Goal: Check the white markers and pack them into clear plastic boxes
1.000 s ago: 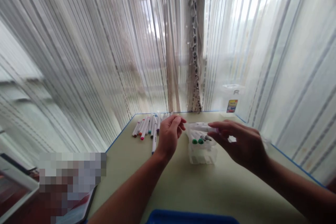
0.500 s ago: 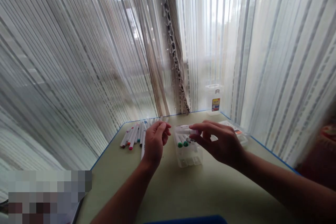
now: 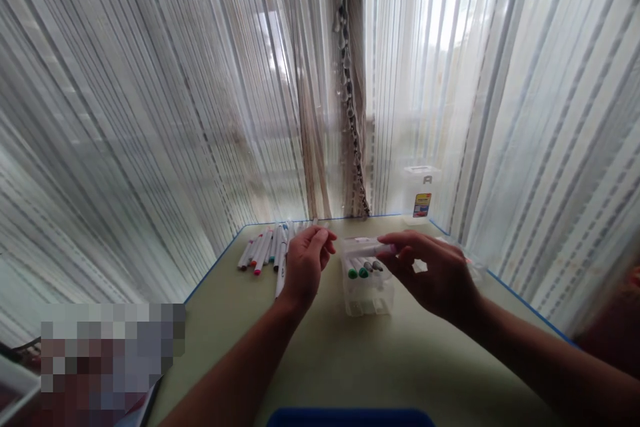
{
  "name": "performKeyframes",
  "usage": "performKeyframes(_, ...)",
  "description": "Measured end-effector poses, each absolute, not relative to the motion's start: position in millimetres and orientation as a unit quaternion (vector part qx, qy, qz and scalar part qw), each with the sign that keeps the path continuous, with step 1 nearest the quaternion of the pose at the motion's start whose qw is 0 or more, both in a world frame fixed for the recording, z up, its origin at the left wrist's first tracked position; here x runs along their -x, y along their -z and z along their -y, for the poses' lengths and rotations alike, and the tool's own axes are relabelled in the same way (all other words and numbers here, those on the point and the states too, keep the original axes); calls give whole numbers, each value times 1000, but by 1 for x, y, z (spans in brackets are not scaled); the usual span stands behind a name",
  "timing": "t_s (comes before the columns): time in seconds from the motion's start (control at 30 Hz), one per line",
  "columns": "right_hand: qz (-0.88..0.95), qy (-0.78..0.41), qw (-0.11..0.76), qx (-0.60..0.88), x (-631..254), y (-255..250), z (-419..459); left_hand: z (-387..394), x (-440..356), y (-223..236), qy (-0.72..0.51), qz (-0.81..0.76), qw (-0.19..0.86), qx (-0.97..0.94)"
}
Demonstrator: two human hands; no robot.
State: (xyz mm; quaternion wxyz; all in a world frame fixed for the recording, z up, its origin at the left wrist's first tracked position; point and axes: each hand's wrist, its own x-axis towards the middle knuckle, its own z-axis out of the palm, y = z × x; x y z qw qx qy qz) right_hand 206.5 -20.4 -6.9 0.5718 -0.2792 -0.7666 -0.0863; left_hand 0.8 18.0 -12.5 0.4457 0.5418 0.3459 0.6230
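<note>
Right hand (image 3: 433, 273), fingertips around 1 marker (image 3: 367, 250) at clear box (image 3: 369, 304); left hand (image 3: 306, 263), fingers curled (contents unclear)

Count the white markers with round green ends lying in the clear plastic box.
2. One green-ended white marker lies at the left inside the clear plastic box; the second green-ended marker is just right of it. Others may be hidden beneath.

White marker (image 3: 369, 249), seemingly purple-capped, sideways above clear case (image 3: 369, 307)
</note>
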Motion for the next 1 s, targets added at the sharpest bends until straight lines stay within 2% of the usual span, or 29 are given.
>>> performKeyframes(0.23, 740, 104, 582, 320, -211, 9, 18, -16, -2, 10, -629, -338, 445, -540)
performKeyframes(0.67, 637, 25, 704, 312, -225, 13, 13, -14, -3, 9, -624, -328, 429, -564)
performKeyframes(0.8, 596, -60, 751, 278, -224, 9, 8, -5, -1, 11, -614, -316, 352, -632)
performKeyframes(1.0, 502, -269, 775, 274, -220, 7, -4, 5, -2, 12, -559, -276, 225, -749)
